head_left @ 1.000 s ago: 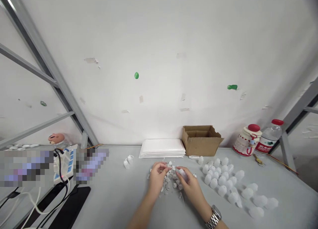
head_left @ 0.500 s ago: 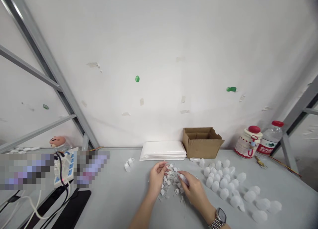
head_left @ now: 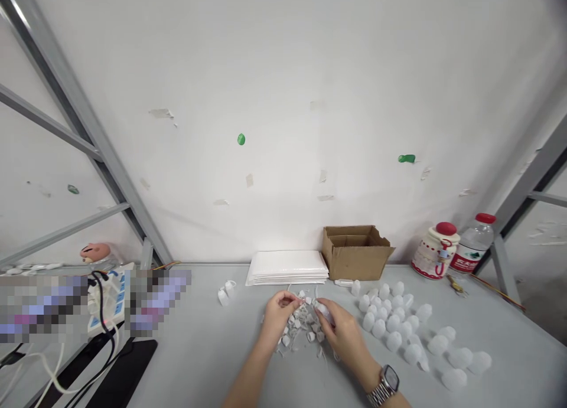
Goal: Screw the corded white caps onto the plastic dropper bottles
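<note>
In the middle of the grey table, my left hand [head_left: 282,313] pinches a small white cap [head_left: 308,300] at its fingertips. My right hand [head_left: 343,327] is closed round a translucent white bulb-shaped shell [head_left: 326,311], held close to that cap. Both hands hover at a loose pile of small white caps with thin strings [head_left: 297,324], partly covered by my fingers. Off to the right of my right hand lie several frosted white bulb-shaped shells [head_left: 393,322]. Two white pieces with loops [head_left: 223,297] sit apart on the left.
Behind the pile are a stack of white envelopes [head_left: 287,268] and an open cardboard box [head_left: 358,261]. A cream jar [head_left: 432,253], a red-capped bottle [head_left: 476,245] and keys [head_left: 456,285] stand or lie at the right. Left are a power strip [head_left: 106,299], cables and a black flat object [head_left: 126,375].
My left fingertips and my right hand have come closer together, bringing the cap and the shell near each other. The whole view has shifted slightly.
</note>
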The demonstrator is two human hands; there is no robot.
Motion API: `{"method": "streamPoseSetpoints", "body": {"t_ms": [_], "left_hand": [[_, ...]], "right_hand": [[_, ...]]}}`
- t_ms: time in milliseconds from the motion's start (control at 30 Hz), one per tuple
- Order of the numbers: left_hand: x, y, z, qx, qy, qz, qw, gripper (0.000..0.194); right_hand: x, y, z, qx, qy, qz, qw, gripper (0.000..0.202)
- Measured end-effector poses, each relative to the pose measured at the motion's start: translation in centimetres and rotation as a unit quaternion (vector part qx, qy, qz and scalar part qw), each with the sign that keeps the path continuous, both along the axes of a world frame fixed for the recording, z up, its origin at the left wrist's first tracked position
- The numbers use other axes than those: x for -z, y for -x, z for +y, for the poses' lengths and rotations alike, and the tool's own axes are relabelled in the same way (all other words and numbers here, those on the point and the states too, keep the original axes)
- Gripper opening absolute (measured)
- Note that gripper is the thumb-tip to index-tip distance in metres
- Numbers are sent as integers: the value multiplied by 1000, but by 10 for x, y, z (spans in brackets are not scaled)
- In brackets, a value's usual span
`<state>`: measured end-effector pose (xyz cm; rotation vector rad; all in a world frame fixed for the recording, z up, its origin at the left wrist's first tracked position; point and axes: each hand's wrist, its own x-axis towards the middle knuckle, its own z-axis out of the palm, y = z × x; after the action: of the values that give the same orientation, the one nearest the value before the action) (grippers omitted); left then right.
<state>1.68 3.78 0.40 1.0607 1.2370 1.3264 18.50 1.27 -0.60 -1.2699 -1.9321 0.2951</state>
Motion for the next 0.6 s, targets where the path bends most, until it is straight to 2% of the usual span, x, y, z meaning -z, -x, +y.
{"method": "streamPoseSetpoints", "body": {"t_ms": [133,300,433,600], "left_hand": [[-5,1,-4,19,22,-57,998,32],[-8,3,-19,39,52,-111,992,39],[-8,7,-27,21,53,-129,990,34],[-5,9,-27,-3,58,-137,989,32]], "right_hand": [[-5,5,-4,13,51,44,998,24],[-13,8,-10,-27,52,55,997,27],[-13,12,-13,-52,74,57,994,39],[-10,19,-17,-46,65,98,992,47]]}}
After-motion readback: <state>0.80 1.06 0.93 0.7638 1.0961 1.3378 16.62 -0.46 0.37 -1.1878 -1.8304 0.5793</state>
